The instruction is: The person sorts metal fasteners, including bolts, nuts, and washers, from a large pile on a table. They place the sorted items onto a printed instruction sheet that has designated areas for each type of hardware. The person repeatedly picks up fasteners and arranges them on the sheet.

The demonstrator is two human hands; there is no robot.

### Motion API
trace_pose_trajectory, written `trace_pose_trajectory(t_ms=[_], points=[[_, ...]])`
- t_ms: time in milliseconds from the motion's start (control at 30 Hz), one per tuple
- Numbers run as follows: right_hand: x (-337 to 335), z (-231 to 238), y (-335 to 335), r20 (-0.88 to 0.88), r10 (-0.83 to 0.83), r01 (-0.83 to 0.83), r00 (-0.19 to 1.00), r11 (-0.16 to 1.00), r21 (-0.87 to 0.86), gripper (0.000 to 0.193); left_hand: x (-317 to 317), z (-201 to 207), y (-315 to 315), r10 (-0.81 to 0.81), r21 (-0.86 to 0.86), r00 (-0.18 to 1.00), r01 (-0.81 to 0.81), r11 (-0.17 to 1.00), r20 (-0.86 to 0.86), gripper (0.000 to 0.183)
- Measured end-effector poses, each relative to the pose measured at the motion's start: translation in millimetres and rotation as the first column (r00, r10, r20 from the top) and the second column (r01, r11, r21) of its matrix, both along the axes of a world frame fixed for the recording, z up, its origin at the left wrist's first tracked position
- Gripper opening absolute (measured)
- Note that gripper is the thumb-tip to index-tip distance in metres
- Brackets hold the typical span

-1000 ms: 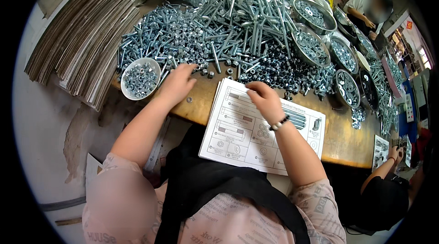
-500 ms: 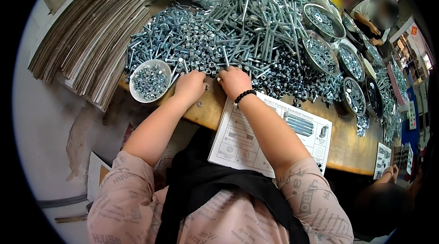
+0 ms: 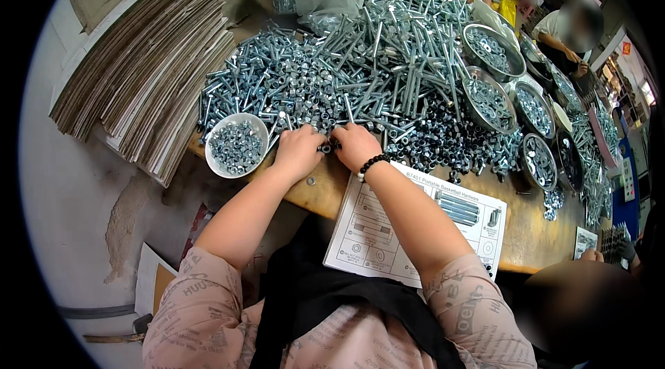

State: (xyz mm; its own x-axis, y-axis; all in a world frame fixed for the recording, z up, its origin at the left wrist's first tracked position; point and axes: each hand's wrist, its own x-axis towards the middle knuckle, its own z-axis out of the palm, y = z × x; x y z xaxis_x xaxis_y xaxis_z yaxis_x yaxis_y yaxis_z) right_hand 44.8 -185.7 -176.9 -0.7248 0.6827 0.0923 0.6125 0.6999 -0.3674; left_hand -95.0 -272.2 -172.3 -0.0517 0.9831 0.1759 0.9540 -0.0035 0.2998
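A stack of cardboard (image 3: pixel 142 57) stands left of the table (image 3: pixel 305 194), a white bowl (image 3: pixel 220 169) of nuts by the table's near left corner. Near the front edge, the left hand (image 3: pixel 300 152) has curled fingers at dark nuts (image 3: pixel 324 149); the right hand (image 3: pixel 357 146) reaches in just beside them. I cannot tell whether either grips one. Paper sheets (image 3: pixel 374 220) overhang the front edge, metal bowls (image 3: pixel 514 63) standing toward the right edge

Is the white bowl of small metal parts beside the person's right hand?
No: the white bowl stands to the left of the left hand, with the right hand farther over.
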Motion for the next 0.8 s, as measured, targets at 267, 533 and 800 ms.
trace_pose_trajectory(t_ms=[267, 533, 800], points=[[1.1, 1.6, -2.8, 0.006, 0.015, -0.014, 1.0, 0.996, -0.087, 0.032, 4.7, -3.9, -1.4, -0.04, -0.047, 0.999, 0.039, 0.998, -0.022, 0.029], [6.5, -3.5, 3.9, 0.09, 0.081, -0.076, 0.993, 0.995, -0.062, 0.023, 0.1, -8.1, 3.2, -0.083, 0.012, 0.988, 0.082, 0.997, 0.13, 0.021], [11.9, -0.4, 4.0, 0.135, 0.136, -0.151, 0.982, 0.982, 0.112, 0.023, 6.0, -5.1, 18.4, 0.045, 0.02, 0.995, -0.044, 0.999, -0.09, 0.019]])
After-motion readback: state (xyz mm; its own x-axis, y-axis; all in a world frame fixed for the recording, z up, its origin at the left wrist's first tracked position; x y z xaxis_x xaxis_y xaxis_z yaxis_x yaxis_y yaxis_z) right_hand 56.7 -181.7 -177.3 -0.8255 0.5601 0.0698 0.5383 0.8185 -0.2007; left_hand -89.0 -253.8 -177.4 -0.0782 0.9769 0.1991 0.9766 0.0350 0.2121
